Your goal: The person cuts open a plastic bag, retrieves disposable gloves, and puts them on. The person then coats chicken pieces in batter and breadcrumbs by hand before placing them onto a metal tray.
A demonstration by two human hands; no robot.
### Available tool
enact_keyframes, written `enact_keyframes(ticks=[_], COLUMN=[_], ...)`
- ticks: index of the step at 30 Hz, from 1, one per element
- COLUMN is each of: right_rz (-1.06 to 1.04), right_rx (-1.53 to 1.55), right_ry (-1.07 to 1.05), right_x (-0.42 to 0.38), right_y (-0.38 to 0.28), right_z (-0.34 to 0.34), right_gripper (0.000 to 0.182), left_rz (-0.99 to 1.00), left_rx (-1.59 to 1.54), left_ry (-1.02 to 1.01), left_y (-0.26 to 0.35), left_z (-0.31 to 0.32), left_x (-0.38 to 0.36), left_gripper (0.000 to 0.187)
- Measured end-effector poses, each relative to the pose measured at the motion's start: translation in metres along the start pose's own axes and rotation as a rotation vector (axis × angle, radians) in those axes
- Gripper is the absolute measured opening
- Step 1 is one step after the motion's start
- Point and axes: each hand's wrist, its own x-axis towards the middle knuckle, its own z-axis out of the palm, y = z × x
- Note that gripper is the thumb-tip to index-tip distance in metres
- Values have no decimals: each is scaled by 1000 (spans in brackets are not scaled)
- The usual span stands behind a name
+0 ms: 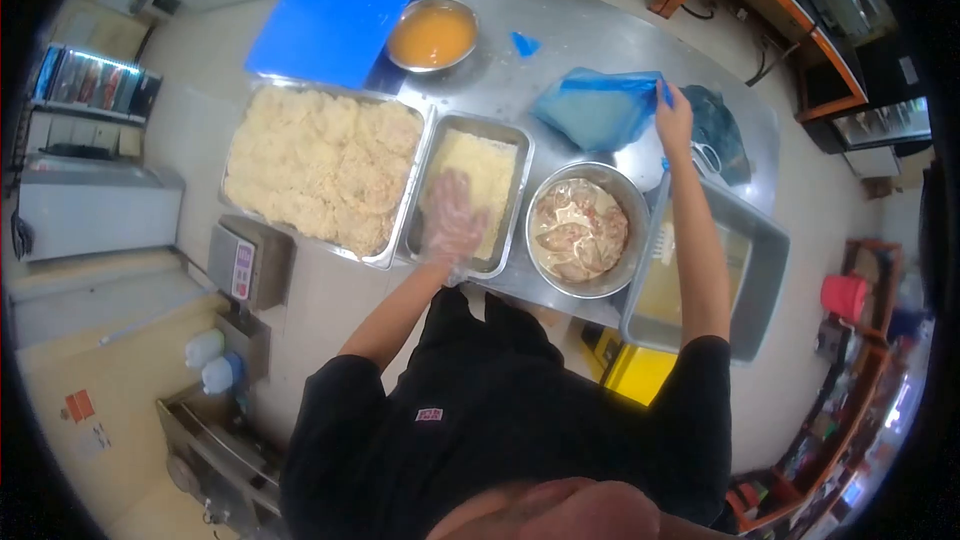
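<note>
We look down at a shiny metal surface [590, 35] with food on it. Our left hand [450, 215] wears a thin see-through glove and lies open and flat over the small tray of crumbs [500, 155], with nothing gripped in it. Our right hand [673, 118] is closed on the edge of a blue plastic bag [598, 105], which lies on the surface just behind the round metal bowl of wet meat pieces [578, 228]. That bowl sits right beside the small tray of crumbs, on its right. On the left of the small tray, touching it, is a big tray full of crumbed pieces [320, 165]. Behind the small tray sits a little bowl of orange egg mix [432, 35], with a blue board [335, 5] next to it. A deep grey tub [760, 270] stands to the right of the meat bowl, under our right arm.
</note>
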Motion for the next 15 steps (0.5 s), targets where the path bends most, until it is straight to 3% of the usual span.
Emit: enact_keyframes(ticks=[3, 9, 15], right_rz=[39, -8, -19], right_rx=[-35, -3, -176], right_ry=[-78, -105, -43], right_x=[1, -16, -28], right_y=[-10, -22, -32], right_z=[-8, -9, -9], right_gripper=[34, 41, 42], left_rz=[145, 233, 285], left_rx=[121, -6, -26], left_ry=[26, -280, -260], left_y=[5, 17, 13], left_z=[4, -10, -19], left_x=[-5, 87, 50], left_gripper=[77, 71, 72])
